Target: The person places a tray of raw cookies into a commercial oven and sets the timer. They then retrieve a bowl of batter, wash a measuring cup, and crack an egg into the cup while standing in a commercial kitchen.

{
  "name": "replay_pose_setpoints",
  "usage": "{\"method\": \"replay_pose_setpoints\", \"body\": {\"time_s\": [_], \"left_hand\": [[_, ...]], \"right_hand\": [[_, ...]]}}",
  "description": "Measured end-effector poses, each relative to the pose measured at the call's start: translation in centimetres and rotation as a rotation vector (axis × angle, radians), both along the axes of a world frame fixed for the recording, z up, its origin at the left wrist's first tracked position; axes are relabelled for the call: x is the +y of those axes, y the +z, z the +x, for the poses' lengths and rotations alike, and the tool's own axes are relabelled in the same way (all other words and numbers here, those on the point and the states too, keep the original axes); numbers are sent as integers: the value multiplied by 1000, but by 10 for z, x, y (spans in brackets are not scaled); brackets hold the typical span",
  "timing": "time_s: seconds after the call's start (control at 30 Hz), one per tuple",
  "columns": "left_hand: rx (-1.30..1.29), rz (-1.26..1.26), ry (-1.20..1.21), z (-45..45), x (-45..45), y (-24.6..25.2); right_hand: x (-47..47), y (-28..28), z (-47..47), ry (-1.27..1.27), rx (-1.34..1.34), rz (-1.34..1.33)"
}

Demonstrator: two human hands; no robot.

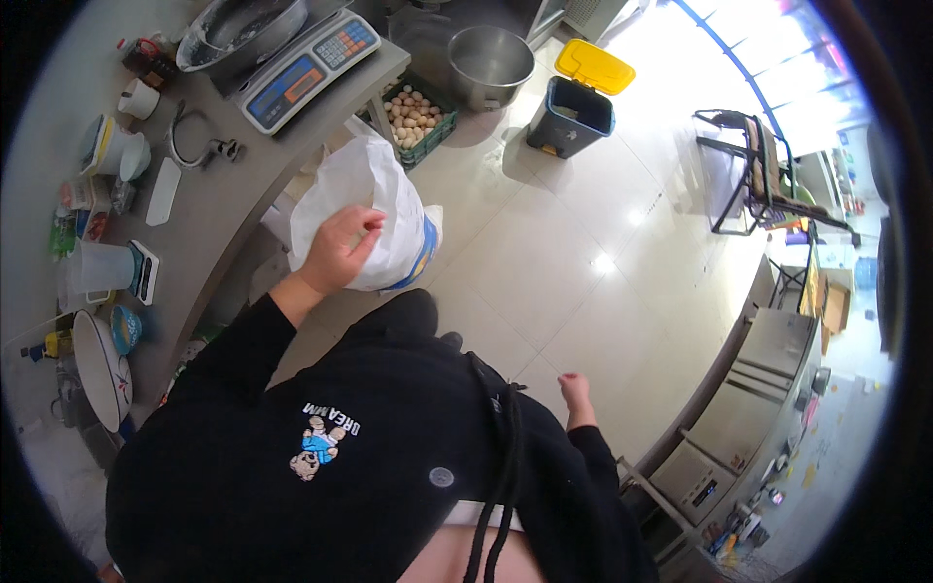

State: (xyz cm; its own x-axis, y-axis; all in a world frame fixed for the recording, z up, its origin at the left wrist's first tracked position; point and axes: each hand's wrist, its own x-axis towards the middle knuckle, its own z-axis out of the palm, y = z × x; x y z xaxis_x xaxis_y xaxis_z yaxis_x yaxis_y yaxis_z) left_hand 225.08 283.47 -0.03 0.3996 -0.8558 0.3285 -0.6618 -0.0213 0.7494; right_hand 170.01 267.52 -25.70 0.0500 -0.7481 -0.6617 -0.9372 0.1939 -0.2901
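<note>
My left hand [339, 249] is over a white sack [397, 197] that stands on the floor against the steel counter. Its thumb and fingers are curled towards each other with a small gap between them. Whether they touch or grip the sack's side cannot be made out. The sack's top is open, and a blue print shows low on its side. My right hand [577, 397] hangs beside my body above the tiled floor, fingers curled in, with nothing seen in it.
The counter [219, 211] bears a digital price scale [310, 73], a metal basin [244, 33], a small scale [146, 273] and an enamel bowl [102, 372]. Nearby stand an egg crate [430, 142], a steel bowl [490, 65] and a pedal bin [572, 120]. A chair [758, 171] stands farther right.
</note>
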Motion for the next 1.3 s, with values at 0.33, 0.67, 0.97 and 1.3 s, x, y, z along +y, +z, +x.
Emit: {"method": "replay_pose_setpoints", "body": {"time_s": [0.33,0.67,0.97,1.3], "left_hand": [[-305,179,172,151,-188,-90],[-537,476,111,235,-298,-137],[-281,791,157,255,-317,-112],[-313,1126,94,250,-310,-89]], "right_hand": [[-236,43,269,389,-218,-4],[-386,-48,499,992,-154,177],[-407,-248,749,1513,-65,299],[-325,-378,865,1533,-111,315]]}}
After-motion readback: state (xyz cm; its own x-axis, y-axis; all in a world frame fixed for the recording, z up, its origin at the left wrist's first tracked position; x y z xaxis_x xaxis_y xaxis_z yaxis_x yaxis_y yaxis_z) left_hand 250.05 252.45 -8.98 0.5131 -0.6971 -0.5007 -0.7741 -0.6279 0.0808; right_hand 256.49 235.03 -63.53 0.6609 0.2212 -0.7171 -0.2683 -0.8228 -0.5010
